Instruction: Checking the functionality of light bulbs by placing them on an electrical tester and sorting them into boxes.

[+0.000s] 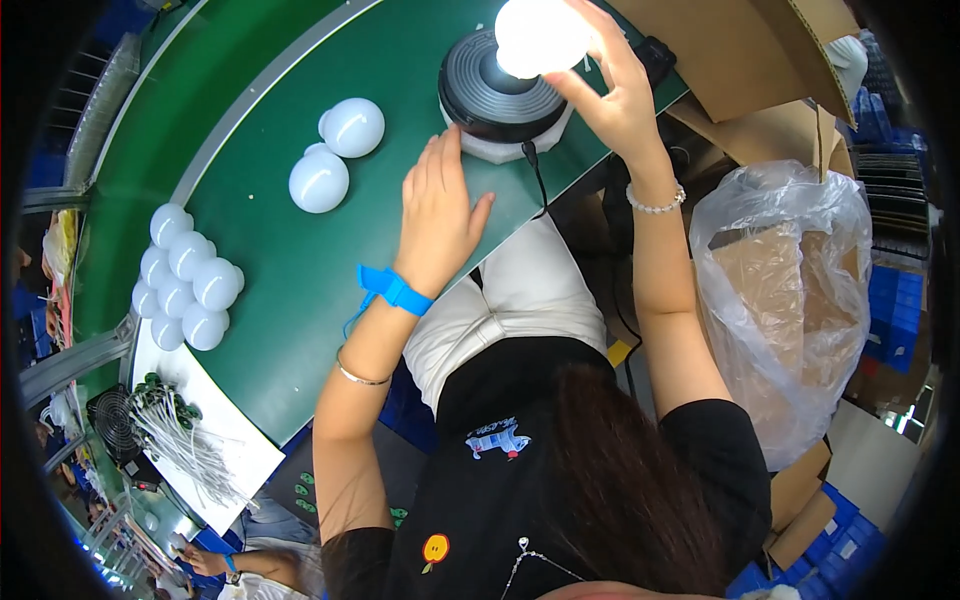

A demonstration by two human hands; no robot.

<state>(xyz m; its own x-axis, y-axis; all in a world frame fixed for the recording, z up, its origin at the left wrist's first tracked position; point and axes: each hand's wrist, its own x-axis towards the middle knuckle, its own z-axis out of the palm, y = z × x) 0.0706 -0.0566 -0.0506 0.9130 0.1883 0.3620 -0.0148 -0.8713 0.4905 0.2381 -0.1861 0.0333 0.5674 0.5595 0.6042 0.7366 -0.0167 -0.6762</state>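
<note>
My right hand [622, 100] grips a glowing white light bulb [543, 38], thumb on its near side and fingers round its right. The bulb is lit and leans over the middle of a round, black, ringed device [470, 95]; its glare hides whether the base touches. My left hand [437, 215] lies flat on the green tabletop [290, 260], holding nothing, with its fingertips at the device's near left edge. Two unlit bulbs, one upper [355, 127] and one lower [319, 182], lie close together left of that hand.
Several white bulbs [190, 275] are grouped at the table's left. Beyond them, thin white wires with small green parts [190, 435] lie on a white sheet. A black cable [540, 175] hangs from the device. Right stand a cardboard box [725, 55] and a clear plastic bag [790, 300].
</note>
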